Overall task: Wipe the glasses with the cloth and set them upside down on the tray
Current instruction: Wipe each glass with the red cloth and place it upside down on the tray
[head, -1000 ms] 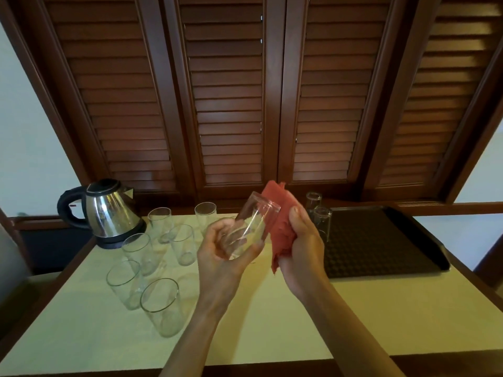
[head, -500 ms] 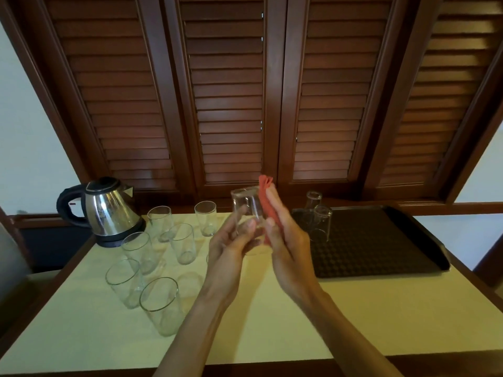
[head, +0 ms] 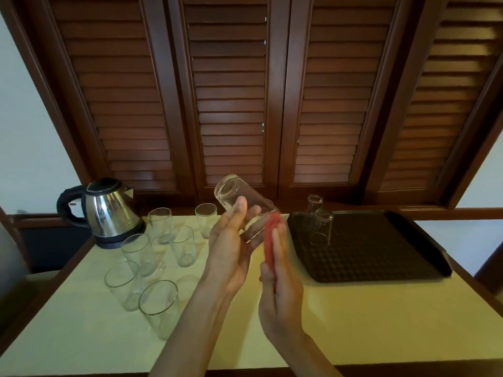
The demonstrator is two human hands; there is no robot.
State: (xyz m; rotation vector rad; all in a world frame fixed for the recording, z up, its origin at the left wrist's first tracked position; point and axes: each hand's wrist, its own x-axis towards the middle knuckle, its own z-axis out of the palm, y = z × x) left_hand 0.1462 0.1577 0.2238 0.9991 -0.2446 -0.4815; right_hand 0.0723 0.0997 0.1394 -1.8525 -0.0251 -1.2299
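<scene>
Above the pale counter (head: 340, 327), just left of the black tray (head: 381, 248), a person holds a clear tumbler (head: 245, 208) tilted, its base up and away, beside a red cloth (head: 272, 240).

Left hand (head: 231, 251) grips the tumbler, fingers curled round its wall; right hand (head: 280, 289) pinches the folded cloth, fingers fairly straight along it, at the glass's open rim on the tray side, though contact between cloth and glass is unclear. Two glasses stand upside down at the tray's far left corner, one (head: 315, 204) behind the other (head: 322, 227). Well left of the tray, six upright glasses (head: 141, 251) cluster beside a steel electric kettle (head: 109, 210). Dark louvred wooden shutters (head: 231, 99) rise behind the tray.
</scene>
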